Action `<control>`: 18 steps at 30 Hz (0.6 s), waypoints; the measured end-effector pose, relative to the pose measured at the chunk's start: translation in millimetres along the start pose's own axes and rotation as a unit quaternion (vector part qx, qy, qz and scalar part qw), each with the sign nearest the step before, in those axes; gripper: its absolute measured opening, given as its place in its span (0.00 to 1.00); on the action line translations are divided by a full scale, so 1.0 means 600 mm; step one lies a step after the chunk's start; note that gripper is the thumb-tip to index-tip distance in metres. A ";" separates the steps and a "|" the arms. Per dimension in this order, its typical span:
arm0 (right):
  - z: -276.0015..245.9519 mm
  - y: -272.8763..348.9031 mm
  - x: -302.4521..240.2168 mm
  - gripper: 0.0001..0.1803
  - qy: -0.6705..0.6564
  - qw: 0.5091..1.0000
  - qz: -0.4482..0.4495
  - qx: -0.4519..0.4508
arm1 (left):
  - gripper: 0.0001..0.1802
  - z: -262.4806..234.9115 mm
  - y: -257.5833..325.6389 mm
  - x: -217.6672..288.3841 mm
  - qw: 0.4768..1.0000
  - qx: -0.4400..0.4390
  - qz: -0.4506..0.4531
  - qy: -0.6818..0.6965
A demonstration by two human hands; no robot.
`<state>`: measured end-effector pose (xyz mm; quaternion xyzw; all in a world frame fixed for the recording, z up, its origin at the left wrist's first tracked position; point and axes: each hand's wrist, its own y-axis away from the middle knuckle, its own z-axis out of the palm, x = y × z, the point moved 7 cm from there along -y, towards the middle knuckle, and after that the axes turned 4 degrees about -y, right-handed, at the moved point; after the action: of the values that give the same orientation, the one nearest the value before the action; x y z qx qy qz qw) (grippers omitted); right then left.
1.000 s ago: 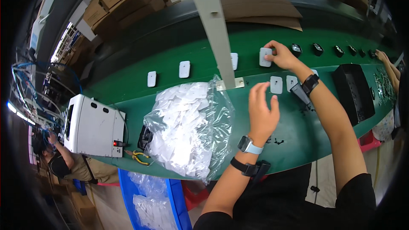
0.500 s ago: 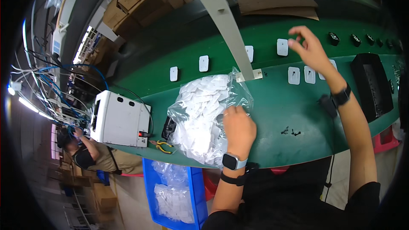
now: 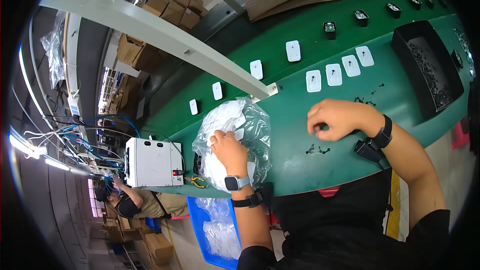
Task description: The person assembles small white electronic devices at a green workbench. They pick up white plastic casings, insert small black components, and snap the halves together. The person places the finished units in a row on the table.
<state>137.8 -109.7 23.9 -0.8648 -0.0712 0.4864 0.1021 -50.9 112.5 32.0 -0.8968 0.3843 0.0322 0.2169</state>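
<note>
A: Hands?
B: Left hand on white plates in the bag; right hand curled over the bench. Whether either grips, I can't tell.
A: Advice?
B: I'd pinch one plate's edges.

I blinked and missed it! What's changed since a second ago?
The right hand let go of a white-topped piece on the green belt and came back toward the person. The left hand moved left to the white pieces in the clear bag. The white machine stayed put.

One wide fisheye looks down from the head, near the green bench
</note>
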 end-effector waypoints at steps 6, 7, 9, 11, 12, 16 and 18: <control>0.042 0.010 0.002 0.09 0.008 0.994 0.023 -0.106 | 0.09 0.003 -0.024 0.000 1.000 0.005 -0.005 -0.025; 0.044 0.008 0.002 0.09 0.013 0.995 0.020 -0.101 | 0.09 -0.006 -0.026 -0.001 0.999 0.030 -0.004 -0.008; 0.050 0.001 0.001 0.08 0.023 0.995 0.013 -0.094 | 0.10 -0.025 -0.021 -0.007 0.996 0.080 -0.004 0.027; 0.059 -0.001 -0.003 0.07 0.040 0.996 0.004 -0.082 | 0.09 -0.037 -0.016 -0.005 0.991 0.108 0.014 0.075; 0.062 -0.003 -0.005 0.07 0.050 0.996 -0.002 -0.076 | 0.08 -0.048 -0.014 -0.003 0.987 0.123 0.022 0.097; 0.073 -0.004 0.002 0.06 0.089 0.993 -0.015 -0.080 | 0.09 -0.110 -0.022 -0.014 0.778 0.039 -0.138 0.612; 0.076 -0.004 0.009 0.05 0.100 0.991 -0.011 -0.091 | 0.12 -0.190 -0.024 0.008 0.477 0.013 -0.010 0.879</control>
<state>101.5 -101.0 -2.7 -0.9139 -0.1137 0.3881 0.0352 -49.7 71.0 139.4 -0.4571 0.3650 -0.7802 -0.2218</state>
